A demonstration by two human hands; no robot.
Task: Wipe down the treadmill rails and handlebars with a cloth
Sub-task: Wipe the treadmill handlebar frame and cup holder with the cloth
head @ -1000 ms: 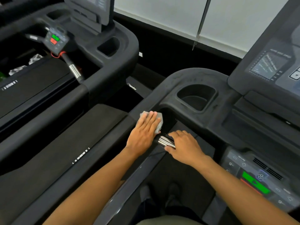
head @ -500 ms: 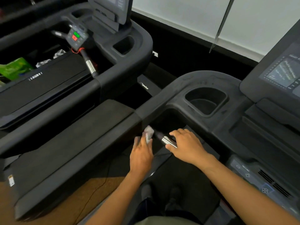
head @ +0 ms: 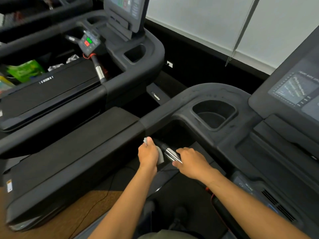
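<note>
The left hand [head: 148, 152] is closed on a grey cloth [head: 160, 155], pressing it against the dark part of the handlebar [head: 170, 154] at 6 o'clock from the cup holder [head: 214, 112]. The right hand [head: 193, 163] wraps the handlebar's shiny metal grip, just at 3 o'clock of the cloth.

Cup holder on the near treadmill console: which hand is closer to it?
Right. The right hand grips the silver handlebar below the cup holder and slightly left of it. The left hand, holding the cloth, sits farther left along the same bar.
</note>
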